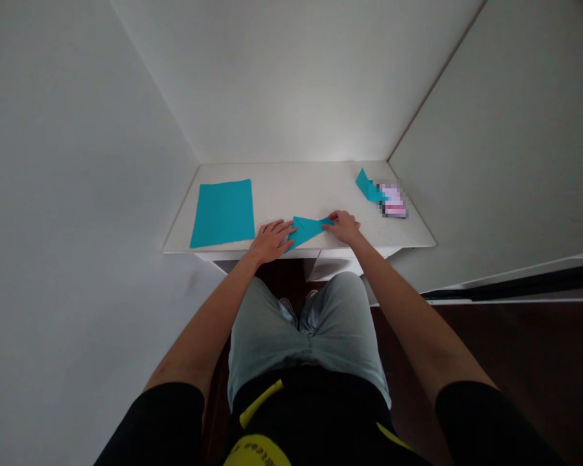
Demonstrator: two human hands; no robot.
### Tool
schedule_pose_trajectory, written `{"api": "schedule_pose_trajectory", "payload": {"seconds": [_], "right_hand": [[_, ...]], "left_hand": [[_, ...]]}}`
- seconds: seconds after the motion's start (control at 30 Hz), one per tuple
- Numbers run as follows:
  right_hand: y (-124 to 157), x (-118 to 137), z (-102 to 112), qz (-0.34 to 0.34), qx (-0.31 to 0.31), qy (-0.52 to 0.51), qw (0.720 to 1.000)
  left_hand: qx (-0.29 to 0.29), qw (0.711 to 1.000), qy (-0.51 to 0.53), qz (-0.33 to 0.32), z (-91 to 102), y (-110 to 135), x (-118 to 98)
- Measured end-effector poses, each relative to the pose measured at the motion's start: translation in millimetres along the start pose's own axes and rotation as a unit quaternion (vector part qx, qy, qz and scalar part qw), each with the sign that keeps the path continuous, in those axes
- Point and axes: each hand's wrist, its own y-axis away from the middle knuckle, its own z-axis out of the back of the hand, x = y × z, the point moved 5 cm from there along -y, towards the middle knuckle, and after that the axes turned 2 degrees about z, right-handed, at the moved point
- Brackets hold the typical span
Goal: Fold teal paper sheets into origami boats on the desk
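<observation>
A folded piece of blue paper (305, 229) lies near the front edge of the white desk, with a wide left end and a narrow tip to the right. My left hand (271, 241) rests on its left end, fingers stretched out and thumb apart. At the other end, my right hand (344, 228) has its fingers closed on the narrow tip. The exact fingertip contact on the right is too small to make out fully.
A flat blue sheet (224, 213) lies on the desk's left side. To the back right stand a folded blue paper piece (366, 188) and a pixelated pinkish item (394, 200). Walls close in the white desk (301, 184) at the left, back and right. Below is a drawer (337, 266).
</observation>
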Motion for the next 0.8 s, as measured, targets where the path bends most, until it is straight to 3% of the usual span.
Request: {"api": "schedule_pose_trajectory", "payload": {"seconds": [0.13,0.27,0.4,0.67,0.8], "right_hand": [[4,8,2,0.038,0.003,-0.008,0.999],[28,22,3,0.173,-0.028,0.061,0.983],[57,29,-9,0.281,-0.006,0.072,0.957],[72,-1,-9,0.277,-0.004,0.094,0.956],[76,-3,-7,0.280,-0.005,0.099,0.955]], "left_hand": [[0.006,1.000,-0.030,0.003,0.2,0,-1],[0.002,0.999,-0.040,0.001,1.7,1,-4],[-0.005,0.999,-0.039,-0.004,1.2,1,-4],[-0.015,0.999,-0.043,-0.014,-3.3,0,-1],[-0.010,0.999,-0.047,-0.008,-3.6,-1,0]]}}
